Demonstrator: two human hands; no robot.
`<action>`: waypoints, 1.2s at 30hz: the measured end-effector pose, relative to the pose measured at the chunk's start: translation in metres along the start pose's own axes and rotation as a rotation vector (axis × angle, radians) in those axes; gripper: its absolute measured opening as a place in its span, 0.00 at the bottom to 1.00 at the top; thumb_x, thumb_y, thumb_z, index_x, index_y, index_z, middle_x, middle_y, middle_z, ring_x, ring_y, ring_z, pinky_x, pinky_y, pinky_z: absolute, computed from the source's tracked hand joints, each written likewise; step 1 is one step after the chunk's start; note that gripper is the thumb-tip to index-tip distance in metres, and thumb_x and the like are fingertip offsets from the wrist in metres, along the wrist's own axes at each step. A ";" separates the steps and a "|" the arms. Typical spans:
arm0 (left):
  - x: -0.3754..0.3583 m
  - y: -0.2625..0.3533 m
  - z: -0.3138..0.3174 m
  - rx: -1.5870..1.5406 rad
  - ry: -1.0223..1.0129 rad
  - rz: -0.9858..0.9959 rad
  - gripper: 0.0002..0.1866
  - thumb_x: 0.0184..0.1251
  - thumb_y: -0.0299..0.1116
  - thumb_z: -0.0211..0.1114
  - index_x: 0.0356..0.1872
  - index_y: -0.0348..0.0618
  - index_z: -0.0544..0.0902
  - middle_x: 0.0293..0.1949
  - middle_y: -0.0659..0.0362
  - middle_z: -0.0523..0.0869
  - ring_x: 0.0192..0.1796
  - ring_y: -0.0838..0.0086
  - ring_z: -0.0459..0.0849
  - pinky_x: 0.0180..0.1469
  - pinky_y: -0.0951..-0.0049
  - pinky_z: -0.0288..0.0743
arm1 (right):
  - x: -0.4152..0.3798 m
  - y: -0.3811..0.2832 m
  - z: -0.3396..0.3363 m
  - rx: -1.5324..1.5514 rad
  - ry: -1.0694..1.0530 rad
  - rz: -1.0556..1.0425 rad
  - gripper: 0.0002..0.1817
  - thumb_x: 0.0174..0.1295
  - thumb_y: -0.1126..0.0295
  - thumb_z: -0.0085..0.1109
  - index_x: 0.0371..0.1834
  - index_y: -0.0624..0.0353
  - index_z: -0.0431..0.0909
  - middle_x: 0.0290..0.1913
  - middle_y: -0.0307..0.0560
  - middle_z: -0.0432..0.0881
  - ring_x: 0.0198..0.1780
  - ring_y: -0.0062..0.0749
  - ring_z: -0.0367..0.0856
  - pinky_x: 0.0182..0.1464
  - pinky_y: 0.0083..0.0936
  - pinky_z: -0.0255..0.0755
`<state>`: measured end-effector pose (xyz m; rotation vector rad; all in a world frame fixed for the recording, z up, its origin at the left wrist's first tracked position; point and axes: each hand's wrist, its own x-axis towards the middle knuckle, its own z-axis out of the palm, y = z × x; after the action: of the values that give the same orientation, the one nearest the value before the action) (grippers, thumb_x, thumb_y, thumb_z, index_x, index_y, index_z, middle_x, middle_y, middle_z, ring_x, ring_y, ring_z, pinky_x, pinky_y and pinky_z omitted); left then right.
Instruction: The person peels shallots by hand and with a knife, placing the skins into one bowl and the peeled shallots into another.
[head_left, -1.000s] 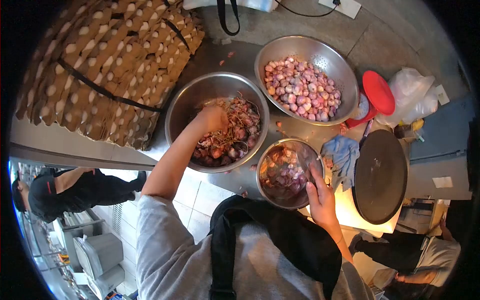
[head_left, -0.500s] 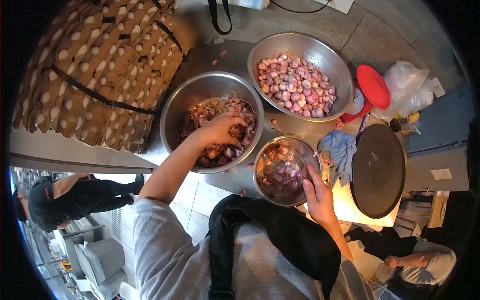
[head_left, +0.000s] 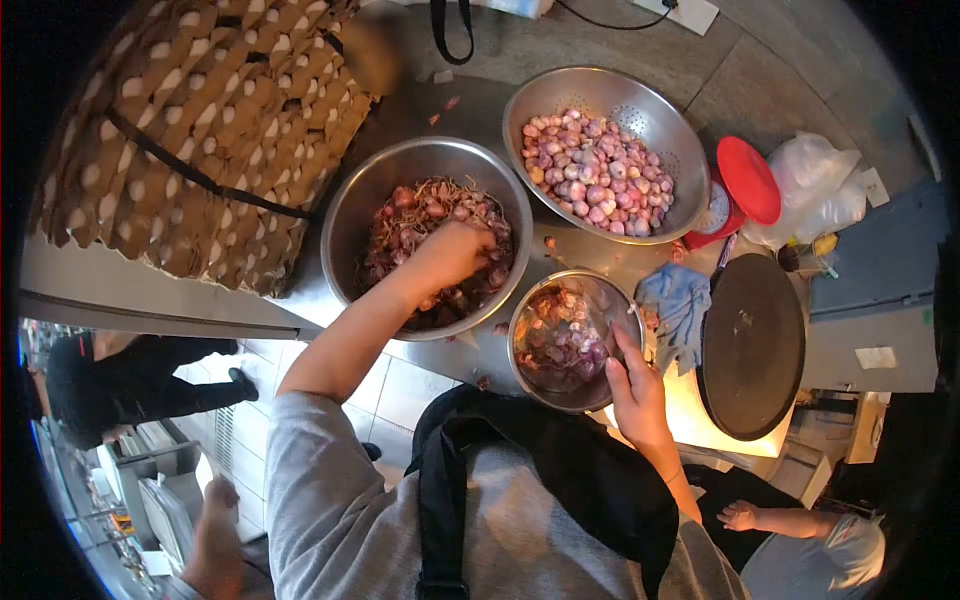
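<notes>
- The left arm stretches forward from the grey sleeve, elbow bent a little, and the left hand dips into the large steel bowl of unpeeled shallots, roots and skins still on them.
- Its fingers curl down into the pile as if closing on a shallot, though the back of the hand hides the fingertips, so I cannot tell what they grip.
- The right hand sits at the near rim of the small steel bowl of peelings, wrist low, fingers pressed together and pointing up along the rim; it seems to pinch a thin blade, but that is hard to see.
- Behind both bowls stands a steel colander of peeled shallots.
- A blue cloth lies just beside the small bowl, next to a round dark board.
- Stacked egg trays fill the counter on the left.
</notes>
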<state>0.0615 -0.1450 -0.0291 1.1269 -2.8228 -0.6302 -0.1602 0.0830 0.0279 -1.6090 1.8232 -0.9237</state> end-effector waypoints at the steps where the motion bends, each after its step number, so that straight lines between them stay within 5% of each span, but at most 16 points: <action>1: 0.002 0.006 0.008 0.011 0.010 0.002 0.16 0.48 0.24 0.57 0.41 0.43 0.77 0.42 0.48 0.76 0.42 0.55 0.78 0.44 0.61 0.72 | 0.000 0.000 0.000 -0.008 0.002 -0.020 0.21 0.62 0.68 0.47 0.58 0.60 0.64 0.40 0.60 0.78 0.38 0.43 0.81 0.39 0.27 0.71; 8: 0.011 -0.008 0.027 0.011 0.143 0.144 0.17 0.51 0.20 0.55 0.44 0.43 0.75 0.41 0.48 0.78 0.43 0.55 0.78 0.46 0.63 0.72 | -0.001 -0.004 -0.002 0.015 -0.031 0.082 0.21 0.62 0.68 0.47 0.58 0.60 0.64 0.39 0.59 0.79 0.39 0.44 0.80 0.40 0.27 0.71; 12: 0.003 0.008 -0.016 -0.690 0.089 0.005 0.13 0.58 0.23 0.57 0.45 0.40 0.72 0.45 0.55 0.77 0.45 0.71 0.78 0.47 0.73 0.71 | -0.004 0.004 -0.001 0.048 -0.012 0.054 0.22 0.62 0.67 0.47 0.59 0.60 0.62 0.38 0.58 0.79 0.38 0.42 0.81 0.39 0.27 0.71; 15: -0.019 0.050 -0.048 -1.328 0.138 -0.027 0.13 0.60 0.25 0.56 0.47 0.42 0.72 0.46 0.58 0.77 0.46 0.74 0.77 0.46 0.74 0.71 | -0.007 0.014 0.001 0.152 -0.025 0.043 0.23 0.63 0.68 0.45 0.61 0.60 0.60 0.38 0.52 0.81 0.36 0.39 0.81 0.37 0.25 0.71; 17: -0.030 0.067 -0.045 -1.619 -0.030 -0.035 0.13 0.60 0.24 0.55 0.47 0.42 0.72 0.48 0.56 0.76 0.46 0.73 0.77 0.47 0.74 0.72 | -0.008 0.013 -0.001 0.350 -0.106 0.112 0.23 0.63 0.68 0.44 0.62 0.61 0.58 0.40 0.50 0.80 0.38 0.37 0.80 0.39 0.25 0.70; 21: -0.043 0.112 -0.029 -1.883 -0.134 -0.131 0.15 0.58 0.26 0.59 0.48 0.41 0.72 0.48 0.58 0.76 0.43 0.76 0.78 0.46 0.78 0.74 | -0.006 -0.009 -0.005 0.726 -0.254 0.290 0.23 0.64 0.71 0.41 0.63 0.63 0.57 0.57 0.51 0.69 0.58 0.34 0.67 0.58 0.25 0.57; 27: -0.043 0.150 0.004 -2.013 0.130 -0.174 0.13 0.58 0.25 0.59 0.45 0.42 0.74 0.42 0.62 0.77 0.42 0.78 0.77 0.43 0.78 0.74 | -0.004 -0.002 0.006 0.466 -0.118 -0.023 0.23 0.63 0.69 0.44 0.62 0.65 0.58 0.59 0.54 0.67 0.62 0.36 0.64 0.61 0.25 0.54; 36: -0.044 0.171 0.029 -1.822 0.341 -0.132 0.11 0.53 0.20 0.63 0.39 0.38 0.76 0.36 0.61 0.80 0.39 0.80 0.78 0.43 0.78 0.75 | -0.007 0.005 0.010 0.420 0.003 -0.075 0.24 0.64 0.68 0.45 0.61 0.66 0.58 0.59 0.55 0.67 0.60 0.37 0.66 0.60 0.25 0.57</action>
<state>-0.0231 0.0061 0.0143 0.7132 -0.9066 -1.9651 -0.1546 0.0891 0.0176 -1.4146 1.4535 -1.2465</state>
